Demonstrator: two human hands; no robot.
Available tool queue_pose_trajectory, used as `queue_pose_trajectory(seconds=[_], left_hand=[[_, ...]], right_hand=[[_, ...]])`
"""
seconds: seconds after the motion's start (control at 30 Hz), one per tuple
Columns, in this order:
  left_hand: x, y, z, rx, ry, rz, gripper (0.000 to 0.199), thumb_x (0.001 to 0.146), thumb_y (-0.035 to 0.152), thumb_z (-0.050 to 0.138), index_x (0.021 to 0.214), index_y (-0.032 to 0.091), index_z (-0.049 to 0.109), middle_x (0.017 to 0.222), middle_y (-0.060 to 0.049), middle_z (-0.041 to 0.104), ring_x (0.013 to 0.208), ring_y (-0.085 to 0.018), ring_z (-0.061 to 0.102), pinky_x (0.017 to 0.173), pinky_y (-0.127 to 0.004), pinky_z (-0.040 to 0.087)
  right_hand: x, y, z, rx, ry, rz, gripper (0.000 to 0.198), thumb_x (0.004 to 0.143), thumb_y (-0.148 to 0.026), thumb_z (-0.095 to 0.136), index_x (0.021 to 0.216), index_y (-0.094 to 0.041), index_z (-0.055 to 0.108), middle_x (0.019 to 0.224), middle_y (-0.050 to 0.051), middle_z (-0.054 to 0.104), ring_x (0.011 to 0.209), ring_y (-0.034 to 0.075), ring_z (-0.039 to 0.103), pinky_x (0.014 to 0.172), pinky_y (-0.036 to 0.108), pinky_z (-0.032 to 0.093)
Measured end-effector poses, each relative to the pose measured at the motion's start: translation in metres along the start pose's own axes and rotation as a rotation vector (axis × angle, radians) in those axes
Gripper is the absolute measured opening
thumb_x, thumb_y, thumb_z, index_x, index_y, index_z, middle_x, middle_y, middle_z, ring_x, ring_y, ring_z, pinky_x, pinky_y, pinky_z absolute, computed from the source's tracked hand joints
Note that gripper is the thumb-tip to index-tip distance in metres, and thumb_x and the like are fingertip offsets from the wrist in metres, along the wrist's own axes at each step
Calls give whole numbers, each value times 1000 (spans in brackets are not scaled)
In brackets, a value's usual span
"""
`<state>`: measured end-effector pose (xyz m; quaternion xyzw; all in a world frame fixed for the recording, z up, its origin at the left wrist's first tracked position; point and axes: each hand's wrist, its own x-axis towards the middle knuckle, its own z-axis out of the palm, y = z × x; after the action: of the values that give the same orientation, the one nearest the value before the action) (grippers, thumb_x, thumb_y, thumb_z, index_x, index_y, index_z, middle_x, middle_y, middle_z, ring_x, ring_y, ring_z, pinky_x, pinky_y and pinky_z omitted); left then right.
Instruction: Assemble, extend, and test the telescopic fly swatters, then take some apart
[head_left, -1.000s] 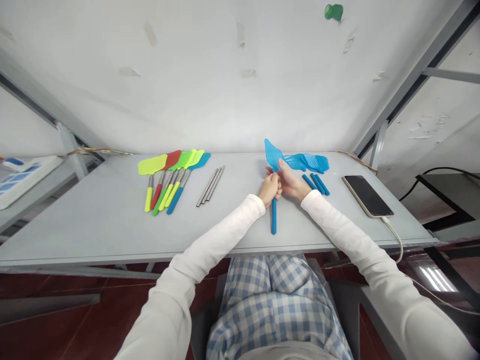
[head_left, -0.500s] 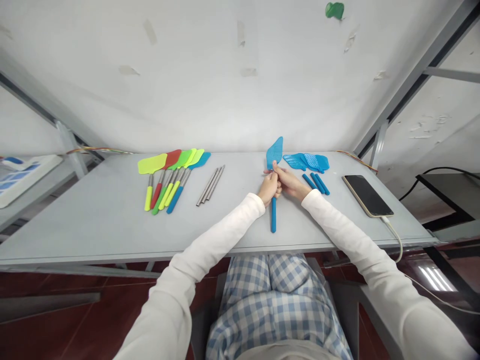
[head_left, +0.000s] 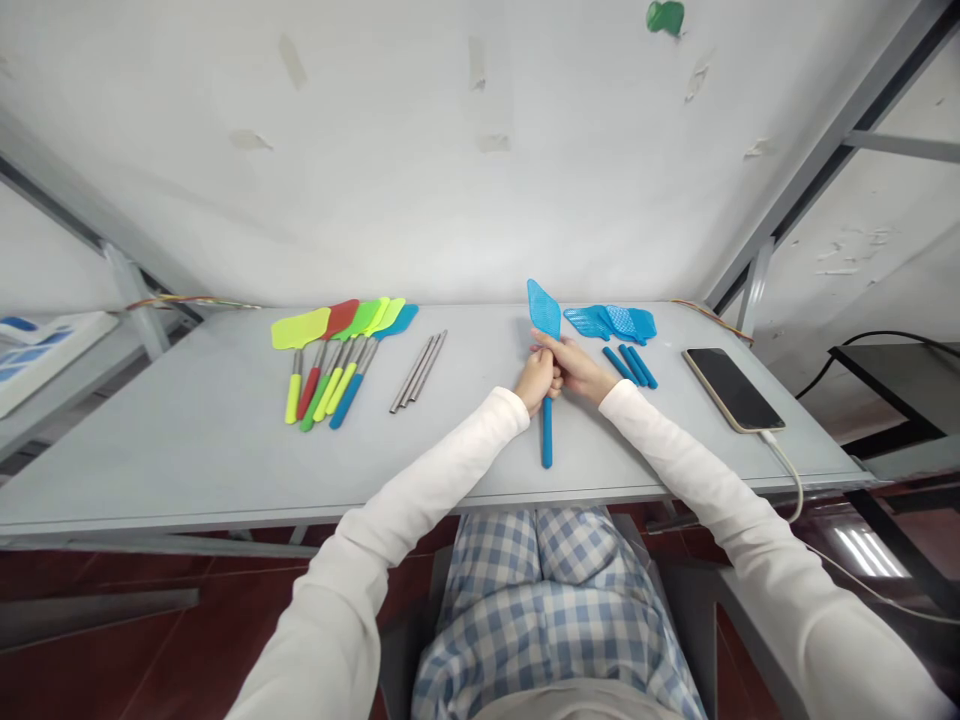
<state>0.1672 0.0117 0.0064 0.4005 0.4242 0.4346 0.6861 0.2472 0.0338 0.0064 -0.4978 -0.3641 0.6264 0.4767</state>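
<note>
Both of my hands are closed on a blue fly swatter held upright over the table. My left hand wraps round its middle, with the blue handle sticking out below. Just to the right, my right hand grips it below the mesh head, thumb pointing up along it. The stretch between head and handle is hidden by my fingers. Close by on the right lie several loose blue swatter heads and three blue handle grips. Thin metal rods lie left of my hands.
Several fly swatters in yellow, red, green and blue lie fanned out on the left of the grey table. A phone with a charging cable lies at the right. The white wall rises behind the table.
The swatter's blue head has turned and now tilts to the left. My right thumb and fingers have shifted slightly near its base; both hands keep their hold.
</note>
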Motion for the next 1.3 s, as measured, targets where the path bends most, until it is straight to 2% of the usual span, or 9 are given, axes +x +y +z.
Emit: queue_pose_trajectory(seconds=[0.13,0.23,0.33,0.6,0.77,0.87,0.97,1.1,1.3], left_hand=[[0,-1,0,-14,-20,-18,30,94,31,38,67,21,30,44,12,20,30,-1,19,33,-13,12],[-1,1,0,-8,-3,-12,27,95,30,36,70,21,33,44,13,20,30,-2,19,33,-14,12],[-1,3,-1,-9,23,-12,29,95,30,36,68,22,31,43,13,19,29,-2,19,33,-13,12],[-2,4,3,-14,-23,-10,33,94,31,39,64,21,28,43,13,18,29,-1,16,32,-12,11],[-2,4,3,-4,7,-5,31,94,28,38,65,22,28,43,13,18,29,-1,17,32,-12,11],[0,2,1,11,8,0,31,95,27,35,65,21,29,43,13,17,29,-2,18,32,-13,11],[1,1,-1,1,-10,-4,31,95,27,35,65,21,29,44,13,18,30,-2,18,33,-13,11],[2,2,-3,-9,-3,0,33,95,31,36,65,22,28,44,12,19,30,-2,19,33,-13,12],[-1,7,0,-23,-59,3,37,94,32,40,62,21,25,46,12,17,31,-1,15,32,-12,10]], right_hand=[[0,2,-4,-70,112,-161,69,70,-28,75,124,-24,33,64,-9,55,56,9,53,50,19,45],[1,2,-7,-206,58,-189,55,73,-38,71,118,-21,44,66,-6,57,58,10,53,49,19,42],[3,1,-8,-272,12,-245,32,79,-47,64,90,-18,58,65,-2,58,60,9,52,52,19,42],[6,-6,-3,197,-113,161,30,92,-45,47,72,-23,49,69,0,65,61,13,58,57,24,47],[2,-8,-1,101,-164,192,32,88,-50,51,77,-20,53,58,0,59,51,12,52,46,24,42],[2,-4,-2,-27,-132,106,30,78,-45,67,80,-18,54,52,-4,52,47,10,47,42,21,37],[3,1,-5,-77,45,-92,35,70,-36,76,90,-20,51,62,-4,58,56,10,53,49,21,43],[4,3,-8,-159,52,-195,31,75,-45,69,83,-20,54,61,-5,55,58,9,51,51,19,42],[4,-5,-3,177,-108,95,28,90,-45,49,76,-21,54,59,-4,55,57,10,52,56,21,44]])
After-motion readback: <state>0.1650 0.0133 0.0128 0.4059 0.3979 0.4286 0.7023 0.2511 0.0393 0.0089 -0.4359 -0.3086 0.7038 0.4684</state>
